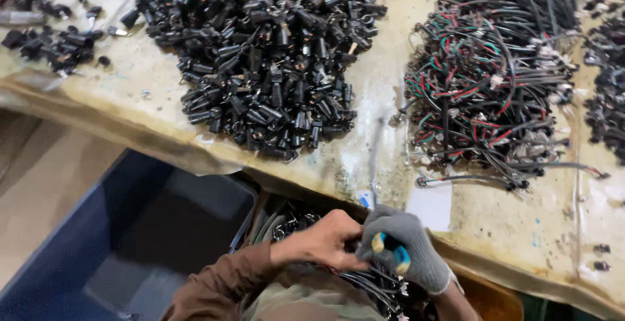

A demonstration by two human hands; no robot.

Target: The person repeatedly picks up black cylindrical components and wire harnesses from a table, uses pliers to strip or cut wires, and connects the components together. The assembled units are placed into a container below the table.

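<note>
My left hand (323,238), bare with a brown sleeve, is closed on a bundle of thin black wires (377,285) just below the table's front edge. My right hand (410,251) wears a grey knit glove. It grips a small tool with a blue and yellow handle (390,249), right against my left hand. The two hands touch over the wire bundle. The tool's tip is hidden between the hands.
A big heap of small black plug parts (267,54) lies on the worn table (514,230). A tangle of black, red and green wire harnesses (495,80) lies to its right. A dark blue bin (130,230) stands low at the left, and smaller black parts (58,44) lie at the far left.
</note>
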